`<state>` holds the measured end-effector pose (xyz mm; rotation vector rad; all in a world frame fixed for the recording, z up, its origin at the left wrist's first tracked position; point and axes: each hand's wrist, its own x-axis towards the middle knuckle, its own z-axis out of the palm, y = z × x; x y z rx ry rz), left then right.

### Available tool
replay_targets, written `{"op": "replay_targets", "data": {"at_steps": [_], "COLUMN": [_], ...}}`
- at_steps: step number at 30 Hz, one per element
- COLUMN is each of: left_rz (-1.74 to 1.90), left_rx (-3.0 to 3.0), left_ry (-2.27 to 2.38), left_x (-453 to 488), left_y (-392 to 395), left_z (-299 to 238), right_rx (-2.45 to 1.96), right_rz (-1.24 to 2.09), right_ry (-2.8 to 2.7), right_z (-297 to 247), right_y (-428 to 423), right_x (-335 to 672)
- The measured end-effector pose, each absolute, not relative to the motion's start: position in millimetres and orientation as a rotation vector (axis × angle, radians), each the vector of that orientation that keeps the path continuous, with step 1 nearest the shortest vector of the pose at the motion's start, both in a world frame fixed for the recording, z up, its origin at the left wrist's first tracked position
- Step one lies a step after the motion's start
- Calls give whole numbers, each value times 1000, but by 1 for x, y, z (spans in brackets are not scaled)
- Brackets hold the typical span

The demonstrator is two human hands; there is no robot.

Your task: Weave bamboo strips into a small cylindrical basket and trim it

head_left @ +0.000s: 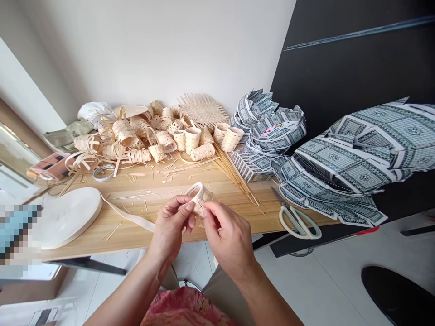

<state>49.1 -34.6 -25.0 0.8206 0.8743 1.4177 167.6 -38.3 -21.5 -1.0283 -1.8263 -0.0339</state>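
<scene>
Above the front edge of a pale wooden worktop [159, 183], two bare hands hold a small woven basket [200, 200] in the air, over the person's lap. The basket is a short, open tube of thin cane strips, with a white band [192, 189] curving around its rim. The left hand [171, 224] is mostly closed, its fingers curled around the near side of the basket. The right hand [228, 240] is also mostly closed, its fingertips [209, 208] pinching the basket's other side. Neither hand touches the worktop.

To the left, a large roll of white tape [66, 217] lies flat, and a strip of tape [127, 216] runs from it toward the left wrist; whether it reaches the basket is hard to tell. Farther back, a heap of woven baskets [136, 136] sits among loose cane strips. To the right lie pale-handled scissors [299, 224], just beside piles of folded printed paper [353, 154].
</scene>
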Motion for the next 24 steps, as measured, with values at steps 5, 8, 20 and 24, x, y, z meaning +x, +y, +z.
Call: {"op": "replay_targets", "data": {"at_steps": [5, 8, 20, 24], "left_rz": [1405, 1426, 1441, 1446], "left_rx": [832, 847, 883, 908], "left_ry": [873, 883, 887, 890], "left_x": [47, 46, 45, 45], "left_y": [-35, -35, -34, -34], "left_z": [-26, -26, -29, -29], "right_rx": [-990, -990, -935, -931], "right_rz": [-30, -12, -27, 0], "right_ry": [-1845, -1845, -1850, -1861], "right_z": [-16, -16, -16, -14], "right_y": [-40, -41, -40, -40], "right_x": [167, 166, 166, 167]}}
